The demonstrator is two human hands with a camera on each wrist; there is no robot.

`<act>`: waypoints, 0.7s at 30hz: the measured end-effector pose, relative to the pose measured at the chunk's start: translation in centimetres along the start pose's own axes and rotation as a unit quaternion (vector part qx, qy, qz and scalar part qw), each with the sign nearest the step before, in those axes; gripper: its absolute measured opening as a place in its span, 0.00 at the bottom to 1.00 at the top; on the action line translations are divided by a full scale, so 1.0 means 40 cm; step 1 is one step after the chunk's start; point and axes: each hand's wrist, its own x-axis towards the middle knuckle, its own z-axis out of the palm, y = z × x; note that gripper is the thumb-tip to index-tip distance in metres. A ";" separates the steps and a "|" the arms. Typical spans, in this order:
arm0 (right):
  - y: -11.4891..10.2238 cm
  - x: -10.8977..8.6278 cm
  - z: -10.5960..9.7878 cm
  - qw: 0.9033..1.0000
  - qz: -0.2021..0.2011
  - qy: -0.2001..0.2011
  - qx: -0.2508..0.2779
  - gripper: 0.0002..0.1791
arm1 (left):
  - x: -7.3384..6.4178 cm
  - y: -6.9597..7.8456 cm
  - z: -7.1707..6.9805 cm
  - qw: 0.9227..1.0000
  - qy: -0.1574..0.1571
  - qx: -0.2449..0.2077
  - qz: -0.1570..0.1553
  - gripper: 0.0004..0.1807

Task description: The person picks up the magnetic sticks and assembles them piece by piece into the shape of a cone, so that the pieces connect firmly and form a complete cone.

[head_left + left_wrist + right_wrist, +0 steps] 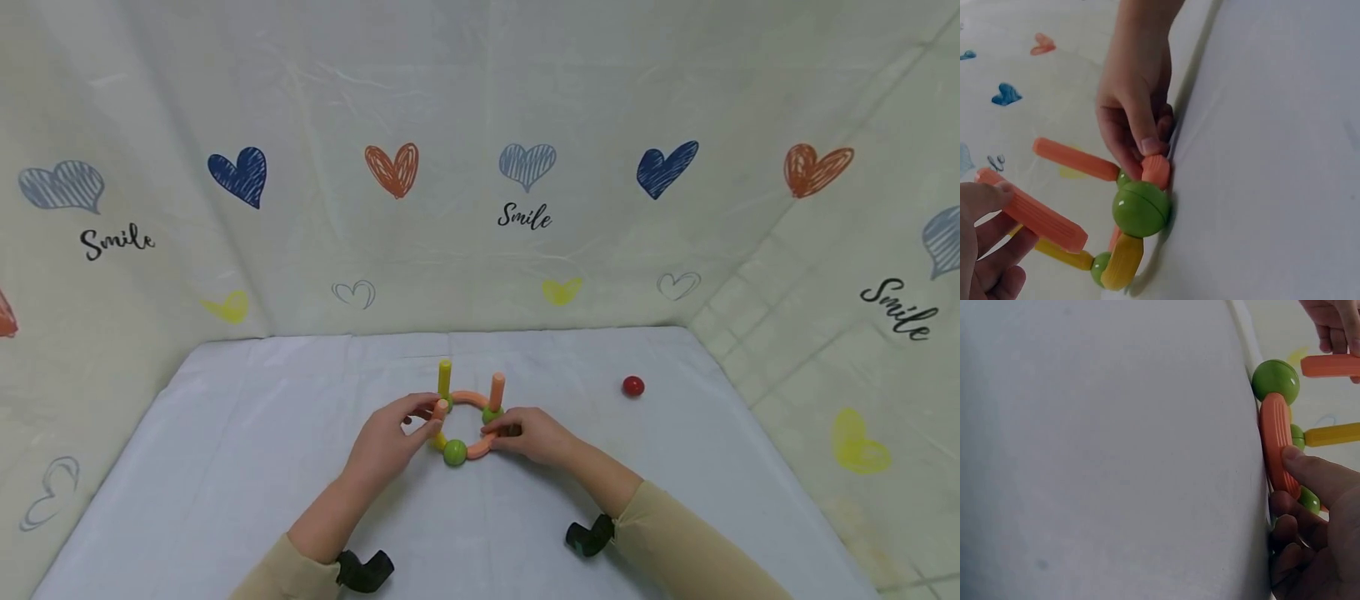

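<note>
A ring of curved orange and yellow magnetic rods joined by green balls lies on the table; its nearest green ball [454,452] faces me. Upright on two other balls stand a yellow rod [445,377] and an orange rod [497,390]. My left hand [386,435] pinches a loose straight orange rod [1038,215] between thumb and fingers, above the ring's left side and apart from the near ball. On the ring's right, my right hand [538,437] pinches a curved orange rod [1275,444] with thumb and fingertips. A curved yellow rod [1124,259] meets the near ball from the left.
A red ball [633,386] sits by itself at the table's back right. White cloth [262,467] covers the table. Behind it hangs a pale backdrop [450,83] printed with hearts. Dark wrist-worn devices [365,572] show at both sleeves.
</note>
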 end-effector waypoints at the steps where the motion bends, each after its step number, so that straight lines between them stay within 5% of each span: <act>1: 0.000 0.000 0.000 1.000 -0.002 0.000 0.000 0.13 | 0.000 0.004 0.004 1.000 -0.001 -0.008 0.003 0.20; 21: 0.010 0.002 0.002 1.000 -0.004 0.007 0.004 0.12 | -0.003 0.029 0.042 0.999 -0.012 -0.046 0.021 0.18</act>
